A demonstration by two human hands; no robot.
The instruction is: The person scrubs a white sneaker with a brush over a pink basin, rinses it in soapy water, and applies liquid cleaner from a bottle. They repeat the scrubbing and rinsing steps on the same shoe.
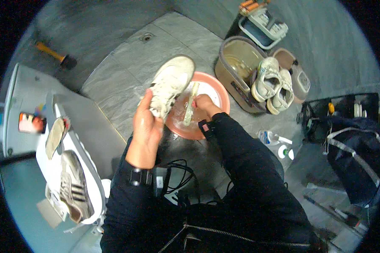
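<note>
My left hand (147,132) grips a white lace-up sneaker (174,74) near its heel end, with the toe tilted up and away from me. The sneaker is raised and overlaps the left edge of a pink-orange plastic basin (224,91). Over that basin, my right hand (204,103) is closed around a long pale brush (188,116). White suds and cloudy water (210,91) show inside the basin. Whether the brush touches the water, I cannot tell.
A mop bucket (237,85) holding water stands right of the basin, with a pair of light sneakers (274,83) resting at its side. Bottles (267,138) lie nearby. Left, a striped sneaker (74,186) sits on a white surface (93,177). Black cables (185,177) lie near me.
</note>
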